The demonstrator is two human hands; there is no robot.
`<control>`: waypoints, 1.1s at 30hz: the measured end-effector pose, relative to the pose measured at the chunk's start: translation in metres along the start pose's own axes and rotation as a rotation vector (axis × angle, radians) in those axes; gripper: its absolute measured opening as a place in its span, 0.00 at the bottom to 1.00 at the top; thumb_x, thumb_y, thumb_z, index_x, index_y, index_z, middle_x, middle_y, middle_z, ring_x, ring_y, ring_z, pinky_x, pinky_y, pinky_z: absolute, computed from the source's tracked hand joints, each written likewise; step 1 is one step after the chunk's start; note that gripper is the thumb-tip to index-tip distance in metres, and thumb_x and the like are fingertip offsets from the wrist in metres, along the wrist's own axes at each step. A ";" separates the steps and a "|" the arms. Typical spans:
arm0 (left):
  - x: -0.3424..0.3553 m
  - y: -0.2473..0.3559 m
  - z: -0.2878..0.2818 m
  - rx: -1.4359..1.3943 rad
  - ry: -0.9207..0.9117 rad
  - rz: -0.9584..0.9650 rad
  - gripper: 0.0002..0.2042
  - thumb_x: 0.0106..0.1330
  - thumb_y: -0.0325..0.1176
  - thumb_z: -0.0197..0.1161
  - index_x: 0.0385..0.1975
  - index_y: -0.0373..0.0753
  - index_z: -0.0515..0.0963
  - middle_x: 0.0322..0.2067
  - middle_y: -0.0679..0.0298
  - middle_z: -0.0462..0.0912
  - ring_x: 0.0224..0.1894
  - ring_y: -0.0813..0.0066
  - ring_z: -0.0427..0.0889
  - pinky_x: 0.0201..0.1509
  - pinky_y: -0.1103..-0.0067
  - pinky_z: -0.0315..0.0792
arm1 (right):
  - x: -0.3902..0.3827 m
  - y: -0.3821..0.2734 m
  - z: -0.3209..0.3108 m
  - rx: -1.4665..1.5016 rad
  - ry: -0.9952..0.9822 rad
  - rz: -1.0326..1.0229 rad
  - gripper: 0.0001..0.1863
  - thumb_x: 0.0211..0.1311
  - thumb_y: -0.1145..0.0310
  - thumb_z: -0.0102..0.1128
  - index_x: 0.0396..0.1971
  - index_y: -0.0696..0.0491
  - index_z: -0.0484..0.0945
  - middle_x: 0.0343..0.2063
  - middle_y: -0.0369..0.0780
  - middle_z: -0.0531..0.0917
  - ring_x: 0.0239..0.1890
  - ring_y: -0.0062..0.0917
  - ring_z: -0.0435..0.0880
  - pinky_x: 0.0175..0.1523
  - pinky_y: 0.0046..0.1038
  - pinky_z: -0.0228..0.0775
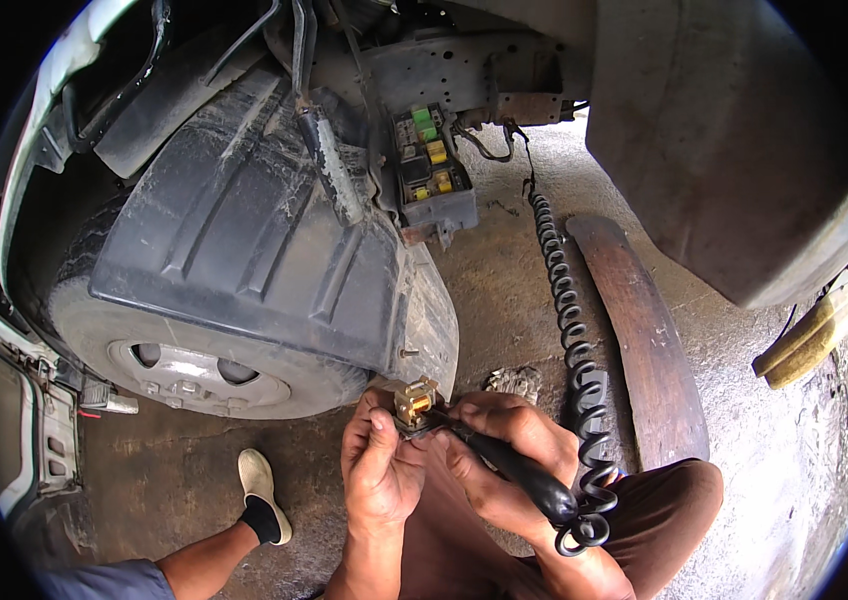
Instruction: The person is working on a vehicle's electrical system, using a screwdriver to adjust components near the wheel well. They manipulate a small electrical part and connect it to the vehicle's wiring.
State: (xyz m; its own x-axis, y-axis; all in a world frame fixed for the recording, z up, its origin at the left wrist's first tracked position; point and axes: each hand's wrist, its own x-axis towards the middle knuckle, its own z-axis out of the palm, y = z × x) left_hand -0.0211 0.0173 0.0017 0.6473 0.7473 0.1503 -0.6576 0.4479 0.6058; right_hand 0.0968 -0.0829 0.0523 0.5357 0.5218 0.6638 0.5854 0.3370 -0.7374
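Observation:
Between the thumb and fingers of my left hand [380, 475] sits a small relay [415, 403] without a cover, its copper coil showing. My right hand [529, 425] is closed round the black handle of a circuit tester [519, 475]. The tester's thin tip points at the relay beside the coil; whether it touches cannot be made out. From the handle's end a black coiled cord [569, 315] stretches away to a clip by the vehicle frame. Beyond my hands, an open fuse box [439, 208] holds green and yellow fuses and a dark block.
A wheel [194, 375] under a black mudguard [244, 230] stands at the left. On the floor right of the cord lies a curved brown board [639, 340]. A crumpled rag [514, 382] lies past my right hand. Another person's shoe [257, 475] is at lower left.

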 end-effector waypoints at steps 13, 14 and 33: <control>0.000 0.004 0.002 0.047 -0.003 0.025 0.19 0.82 0.41 0.57 0.56 0.27 0.73 0.51 0.50 0.84 0.54 0.63 0.86 0.61 0.68 0.81 | -0.005 0.000 0.002 0.057 0.019 0.024 0.17 0.51 0.82 0.81 0.35 0.60 0.78 0.35 0.50 0.89 0.38 0.36 0.93 0.41 0.31 0.86; 0.000 0.004 0.002 0.041 -0.002 0.013 0.20 0.82 0.41 0.57 0.56 0.27 0.73 0.51 0.51 0.84 0.53 0.63 0.86 0.61 0.69 0.81 | -0.005 0.000 0.002 0.073 0.019 0.024 0.17 0.51 0.82 0.81 0.35 0.60 0.78 0.35 0.50 0.89 0.38 0.35 0.93 0.41 0.31 0.86; 0.001 0.001 0.007 0.093 -0.013 0.060 0.18 0.81 0.40 0.58 0.56 0.29 0.73 0.52 0.52 0.84 0.53 0.68 0.84 0.62 0.69 0.78 | -0.002 0.007 0.001 0.086 0.034 -0.002 0.17 0.51 0.81 0.81 0.35 0.60 0.78 0.34 0.50 0.89 0.36 0.35 0.93 0.39 0.30 0.86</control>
State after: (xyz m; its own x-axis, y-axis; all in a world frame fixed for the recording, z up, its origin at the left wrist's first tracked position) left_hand -0.0182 0.0154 0.0085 0.6133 0.7647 0.1979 -0.6571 0.3549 0.6650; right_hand 0.0986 -0.0808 0.0459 0.5558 0.4948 0.6680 0.5327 0.4049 -0.7431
